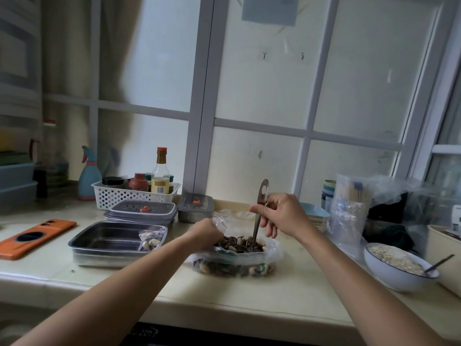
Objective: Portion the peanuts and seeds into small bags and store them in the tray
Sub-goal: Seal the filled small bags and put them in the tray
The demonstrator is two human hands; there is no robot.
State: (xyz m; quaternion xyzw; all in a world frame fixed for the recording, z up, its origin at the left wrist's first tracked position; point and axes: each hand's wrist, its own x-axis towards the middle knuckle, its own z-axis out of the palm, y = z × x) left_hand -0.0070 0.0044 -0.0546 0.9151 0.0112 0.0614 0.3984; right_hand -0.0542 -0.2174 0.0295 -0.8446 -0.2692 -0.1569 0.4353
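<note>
A large clear bag (270, 255) of peanuts and dark seeds (243, 243) lies open on the counter in front of me. My right hand (282, 213) grips a metal spoon (259, 211) by its handle, its bowl end dug down into the mix. My left hand (205, 232) holds a small clear zip bag (220, 222) at the left edge of the big bag's mouth. To the left, a steel tray (99, 242) holds one filled small bag (151, 238) in its right corner.
Behind the tray stand stacked lidded containers (141, 212), a steel lidded box (195, 207) and a white basket (132, 194) of bottles. An orange phone (35, 237) lies far left. A white bowl (396, 267) of grain with a spoon and plastic bags (349, 213) crowd the right.
</note>
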